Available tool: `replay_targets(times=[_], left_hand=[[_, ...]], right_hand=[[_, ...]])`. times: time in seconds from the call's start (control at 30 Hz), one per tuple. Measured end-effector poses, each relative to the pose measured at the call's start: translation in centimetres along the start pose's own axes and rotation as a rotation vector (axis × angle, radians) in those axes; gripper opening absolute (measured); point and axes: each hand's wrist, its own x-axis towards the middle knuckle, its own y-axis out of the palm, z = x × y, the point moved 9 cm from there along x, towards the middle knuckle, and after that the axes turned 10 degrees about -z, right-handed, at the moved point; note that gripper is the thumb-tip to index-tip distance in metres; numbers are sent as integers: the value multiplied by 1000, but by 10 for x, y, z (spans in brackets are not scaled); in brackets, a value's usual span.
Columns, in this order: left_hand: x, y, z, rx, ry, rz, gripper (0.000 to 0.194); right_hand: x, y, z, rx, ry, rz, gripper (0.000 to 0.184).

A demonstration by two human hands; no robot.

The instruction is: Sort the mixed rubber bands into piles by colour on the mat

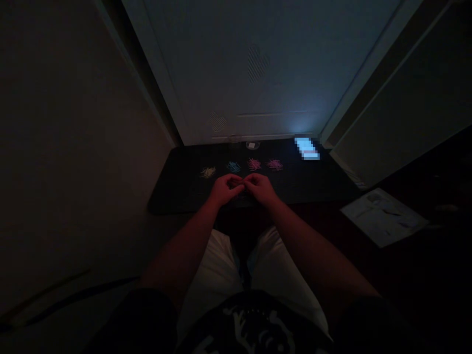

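Seeing four small piles of thin sticks on the dark bench (173, 194), just past the fingers (248, 183). Reading left to right: pale yellow pile (208, 172) ahead and out to the left of the fingers, blue pile (233, 167) just ahead and slightly left, pink pile (254, 164) just ahead and slightly right, magenta pile (275, 164) farther right. Holding left hand (224, 191) and right hand (261, 189) close together over the bench's near side, fingers bent inward and meeting at the tips. Can't tell whether pinching anything; too dark. Farther ahead of the fingers, past the piles: small clear dish (252, 145) with a white square in it. Ahead and well right of the fingers: lit screen (307, 148), pixelated. Beyond the bench: pale panel (206, 59) with striped hearts (258, 64). Well right of the fingers, off the bench: pale sheet (383, 216). Nearer than the fingers: light trousers (214, 265).
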Motion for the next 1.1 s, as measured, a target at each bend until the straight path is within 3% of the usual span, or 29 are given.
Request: replay_targets(times=[1.1], left_hand=[[5, -8, 11, -22, -35, -116, 13]], right_hand=[[0, 2, -2, -5, -22, -3, 13]])
